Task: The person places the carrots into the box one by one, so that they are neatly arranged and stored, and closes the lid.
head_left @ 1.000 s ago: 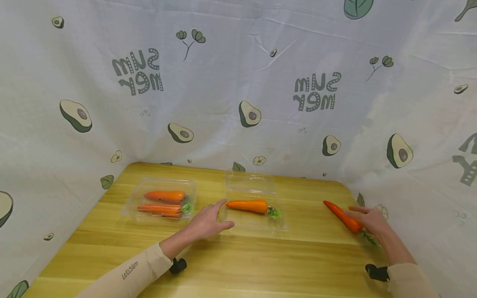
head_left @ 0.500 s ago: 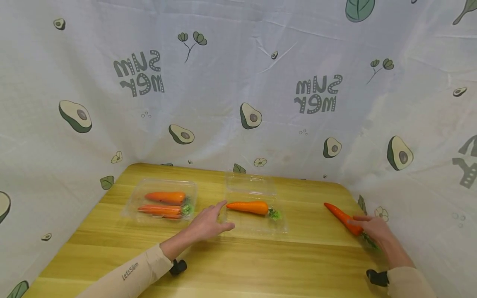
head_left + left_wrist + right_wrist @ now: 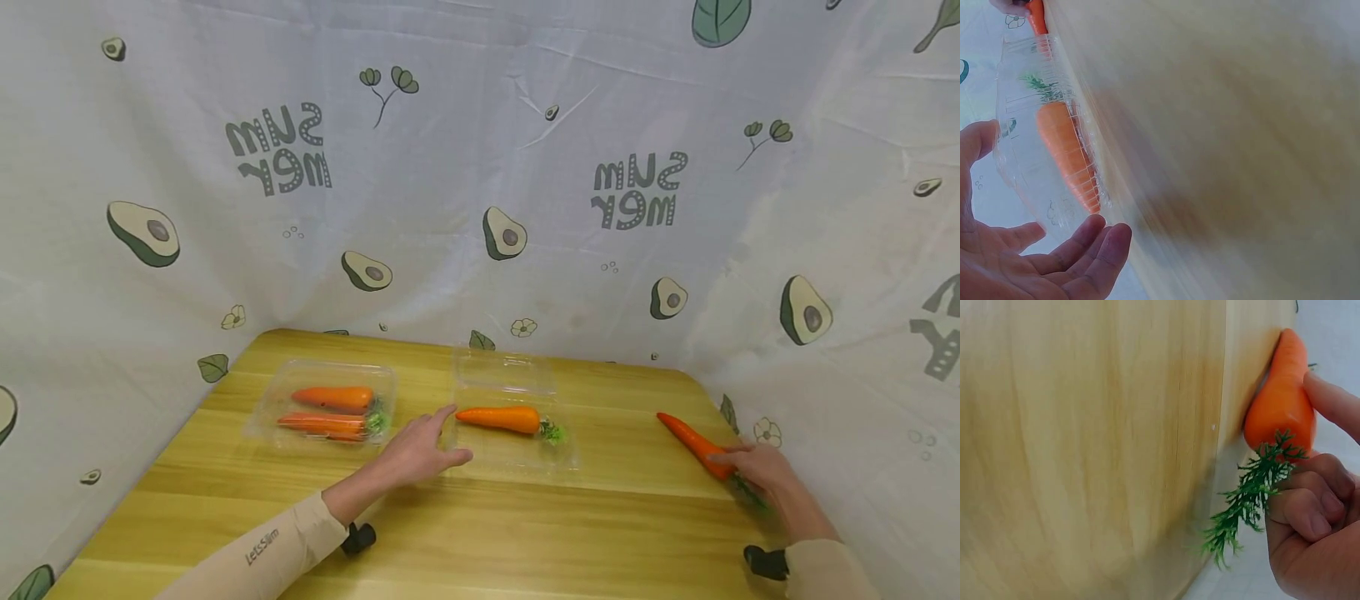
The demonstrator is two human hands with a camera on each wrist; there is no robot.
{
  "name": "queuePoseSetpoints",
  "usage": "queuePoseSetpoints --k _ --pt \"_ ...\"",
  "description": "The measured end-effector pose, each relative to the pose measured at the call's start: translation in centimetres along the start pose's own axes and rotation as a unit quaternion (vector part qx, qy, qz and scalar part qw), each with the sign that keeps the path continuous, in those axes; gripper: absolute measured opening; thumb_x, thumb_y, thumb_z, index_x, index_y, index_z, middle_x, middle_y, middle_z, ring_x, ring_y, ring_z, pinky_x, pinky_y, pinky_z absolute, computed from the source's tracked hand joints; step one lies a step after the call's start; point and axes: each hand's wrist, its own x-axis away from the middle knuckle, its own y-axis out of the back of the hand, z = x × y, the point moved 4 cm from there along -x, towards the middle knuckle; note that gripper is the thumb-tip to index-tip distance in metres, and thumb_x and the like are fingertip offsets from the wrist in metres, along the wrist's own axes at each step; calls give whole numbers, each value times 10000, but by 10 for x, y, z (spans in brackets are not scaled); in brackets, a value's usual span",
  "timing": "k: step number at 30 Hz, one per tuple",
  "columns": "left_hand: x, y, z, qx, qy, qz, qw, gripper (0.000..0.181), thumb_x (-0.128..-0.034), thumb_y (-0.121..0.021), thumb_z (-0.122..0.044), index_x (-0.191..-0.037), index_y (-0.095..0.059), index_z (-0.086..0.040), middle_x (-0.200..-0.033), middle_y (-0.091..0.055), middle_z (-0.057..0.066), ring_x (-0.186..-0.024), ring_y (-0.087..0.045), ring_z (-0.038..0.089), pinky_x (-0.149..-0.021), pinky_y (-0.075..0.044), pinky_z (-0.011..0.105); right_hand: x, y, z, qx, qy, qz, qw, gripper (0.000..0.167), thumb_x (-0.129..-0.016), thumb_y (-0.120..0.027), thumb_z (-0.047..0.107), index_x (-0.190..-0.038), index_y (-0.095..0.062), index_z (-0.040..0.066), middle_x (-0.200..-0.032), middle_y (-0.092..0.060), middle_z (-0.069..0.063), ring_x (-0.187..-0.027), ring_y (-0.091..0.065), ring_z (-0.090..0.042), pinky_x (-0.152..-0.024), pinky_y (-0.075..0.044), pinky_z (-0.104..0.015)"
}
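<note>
My left hand [image 3: 422, 447] lies with spread fingers at the left end of a clear plastic clamshell box [image 3: 517, 460]. One orange carrot [image 3: 498, 418] with a green top lies in the box, whose lid stands raised at the back. Whether the fingers touch the box is hard to tell. Over at the table's right side, my right hand [image 3: 763, 471] holds the thick end of another carrot [image 3: 692, 442]. In the right wrist view one finger [image 3: 1333, 403] rests along this carrot's side, and the others curl beneath its leafy green top [image 3: 1247, 494].
To the left sits a second clear clamshell box [image 3: 300, 365] with several carrots [image 3: 333, 398] inside. The wooden table [image 3: 525, 533] is bounded at the back and sides by a white printed curtain [image 3: 442, 183]. Black wrist cameras [image 3: 358, 537] are strapped to both wrists.
My right hand's fingers have closed in on the carrot's thick end. That carrot has shifted slightly to the right and toward me. My left hand and both boxes stay put.
</note>
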Motion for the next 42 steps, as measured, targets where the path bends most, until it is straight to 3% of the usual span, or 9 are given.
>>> queuePoseSetpoints --k 11,25,35,42 --pt "0 0 0 -68 29 -31 10000 827 -917 -699 -494 -1580 -344 -150 -1503 -491 208 -1406 -414 452 -1059 -391 652 4 0 -2 7 -210 82 9997 854 -887 -743 399 -1423 -413 -178 -479 -273 96 -420 -277 -71 -451 -356 -268" --pt "-1 0 -1 -99 26 -7 9999 825 -916 -699 -494 -1580 -347 -154 -1513 -483 200 -1412 -406 453 -1063 -385 657 4 0 -7 -108 -131 122 9998 858 -848 -784 445 -1361 -504 -183 -467 -332 91 -418 -314 -74 -457 -374 -277" --pt "0 0 -2 -130 54 -79 9999 829 -901 -719 -493 -1570 -366 -153 -1502 -492 199 -1389 -441 436 -1047 -412 636 -3 -1 8 651 179 111 9977 885 -870 -734 482 -1384 -462 -185 -516 -308 78 -431 -271 -70 -453 -335 -255" --pt "0 0 -1 -139 46 -111 9998 831 -902 -716 -500 -1570 -366 -153 -1501 -496 194 -1393 -436 433 -1052 -407 637 -2 -4 32 379 112 187 9990 909 -863 -753 487 -1382 -453 -197 -543 -337 75 -454 -309 -87 -476 -329 -264"
